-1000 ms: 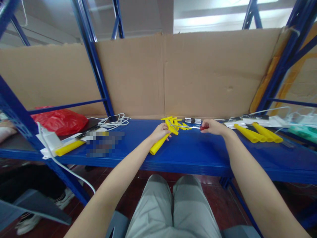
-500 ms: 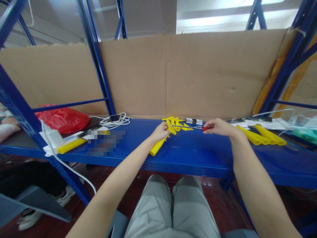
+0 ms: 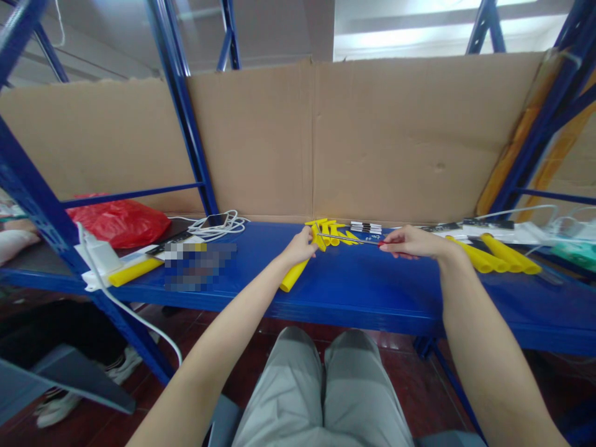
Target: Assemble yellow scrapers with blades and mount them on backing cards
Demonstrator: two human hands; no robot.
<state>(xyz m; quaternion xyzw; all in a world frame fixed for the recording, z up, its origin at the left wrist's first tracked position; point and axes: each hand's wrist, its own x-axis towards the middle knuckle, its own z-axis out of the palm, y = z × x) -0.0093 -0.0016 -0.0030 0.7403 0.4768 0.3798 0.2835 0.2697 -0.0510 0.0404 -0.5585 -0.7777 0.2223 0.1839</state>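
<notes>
My left hand (image 3: 300, 247) is closed on a small yellow plastic piece (image 3: 319, 239) above the blue shelf. My right hand (image 3: 404, 241) grips the red handle of a screwdriver (image 3: 358, 241). Its long metal shaft points left, with the tip at the yellow piece; the exact contact is too small to make out. Below my left hand a yellow tube (image 3: 293, 278) slants toward the shelf's front edge, partly covered by the fingers. Behind the shaft lie several more small yellow pieces (image 3: 350, 237).
Black-and-white strips (image 3: 365, 228) lie near the cardboard back wall (image 3: 395, 143). Several yellow tubes (image 3: 507, 254) rest at right. Coiled white cable (image 3: 223, 226), a red plastic bag (image 3: 121, 222) and another yellow tube (image 3: 136, 272) are at left. A person's arm (image 3: 18, 239) shows at far left.
My right hand's fingers have shifted on the screwdriver handle, now covering more of it. My left hand and the yellow piece have moved slightly left.
</notes>
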